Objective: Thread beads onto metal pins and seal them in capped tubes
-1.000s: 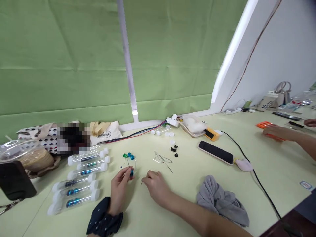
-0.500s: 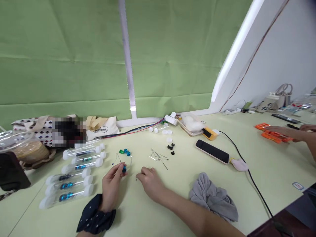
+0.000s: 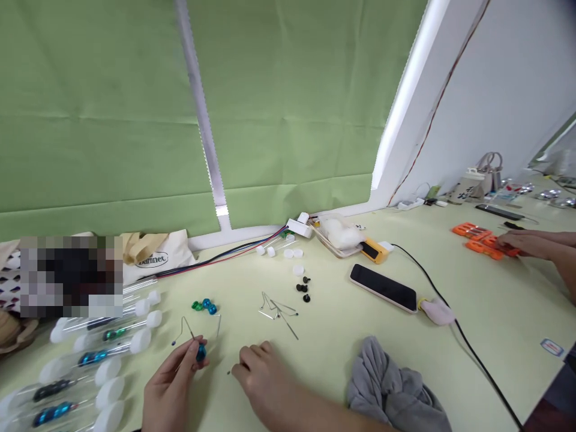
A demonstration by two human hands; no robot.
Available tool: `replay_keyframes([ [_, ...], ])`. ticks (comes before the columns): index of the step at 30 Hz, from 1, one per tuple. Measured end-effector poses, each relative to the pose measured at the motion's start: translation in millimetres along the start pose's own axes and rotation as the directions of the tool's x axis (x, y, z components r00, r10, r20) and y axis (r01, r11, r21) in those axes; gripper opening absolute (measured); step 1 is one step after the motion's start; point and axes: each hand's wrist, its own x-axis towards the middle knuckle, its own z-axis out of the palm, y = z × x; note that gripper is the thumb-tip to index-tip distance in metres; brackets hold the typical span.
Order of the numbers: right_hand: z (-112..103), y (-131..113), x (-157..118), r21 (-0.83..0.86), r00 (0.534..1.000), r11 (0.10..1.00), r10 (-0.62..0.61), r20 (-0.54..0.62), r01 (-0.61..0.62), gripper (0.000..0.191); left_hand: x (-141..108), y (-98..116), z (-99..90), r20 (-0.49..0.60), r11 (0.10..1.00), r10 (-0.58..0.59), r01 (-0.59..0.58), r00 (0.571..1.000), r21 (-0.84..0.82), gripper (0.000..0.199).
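Note:
My left hand [image 3: 173, 381] pinches a shiny blue bead [image 3: 201, 353] with a thin bent metal wire [image 3: 187, 326] rising from it; the wire's far end carries a tiny dark tip. My right hand [image 3: 265, 378] rests on the table with its fingers curled closed, and what they hold, if anything, is hidden. Beside its fingertips lies a tiny dark speck-like piece [image 3: 228, 372]. Beyond my left hand are green beads [image 3: 197, 306] and blue beads [image 3: 209, 306]. Several bent metal wires [image 3: 279, 313] lie beyond my right hand, near small black knob-like pieces [image 3: 303, 288].
Capped clear tubes [image 3: 92, 358] with coloured pieces inside line the left. A phone [image 3: 383, 288], a grey cloth [image 3: 391, 384] and a black cable [image 3: 463, 336] lie right. At far right, another person's hand [image 3: 522, 242] touches orange parts [image 3: 477, 240].
The view has shifted, so the table things appear lower and further left. My left hand still holds the blue bead and wire; my right hand stays curled by the tiny dark piece.

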Motion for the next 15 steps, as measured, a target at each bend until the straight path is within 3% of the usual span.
replay_keyframes([
  [4, 1.0, 1.4, 0.4, 0.032, 1.0, 0.999, 0.01, -0.015, -0.009, 0.021, 0.4, -0.8, 2.8, -0.026, 1.0, -0.029, 0.029, 0.999, -0.011, 0.044],
  [11, 29.7, 7.4, 5.5, 0.061, 0.997, 0.998, 0.03, -0.074, -0.026, 0.024, 1.0, 5.1, 7.0, -0.067, 0.996, -0.054, 0.058, 0.996, 0.06, 0.047],
  [15, 35.0, 6.4, 9.5, 0.032, 0.994, 0.999, 0.021, -0.109, -0.017, 0.016, 4.3, 3.7, 2.0, -0.052, 0.992, -0.047, 0.052, 0.998, 0.118, 0.045],
])
